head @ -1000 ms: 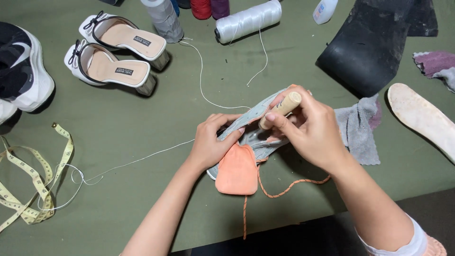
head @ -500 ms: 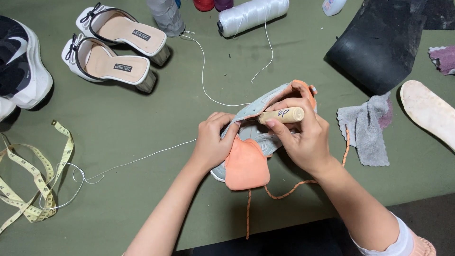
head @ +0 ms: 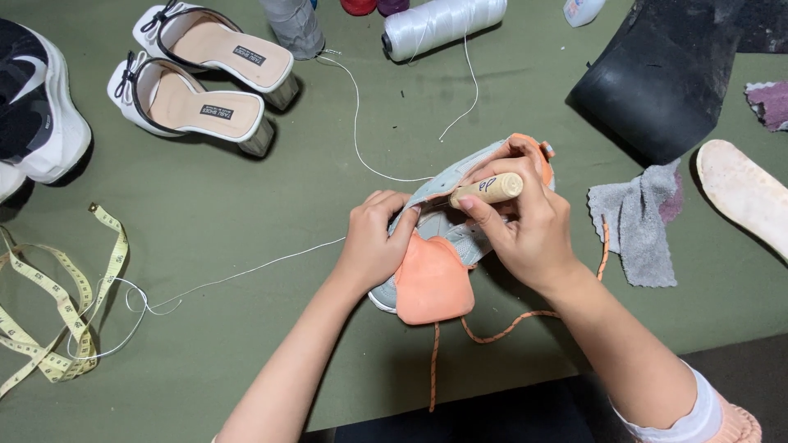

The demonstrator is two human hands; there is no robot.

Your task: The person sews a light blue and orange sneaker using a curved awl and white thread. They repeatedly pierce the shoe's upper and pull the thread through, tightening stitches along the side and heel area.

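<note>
One grey-and-orange shoe [head: 443, 271] gripped by left hand [head: 373, 246]; right hand [head: 525, 226] clasps one wooden-handled awl [head: 486, 190].

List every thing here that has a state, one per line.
Left hand: gripping the sneaker.
Right hand: holding the awl.
Sneaker: on its side, orange tongue folded out.
Awl: tip against the sneaker.
Thread spool: lying down, thread trailing.
Measuring tape: loosely unrolled.
</note>
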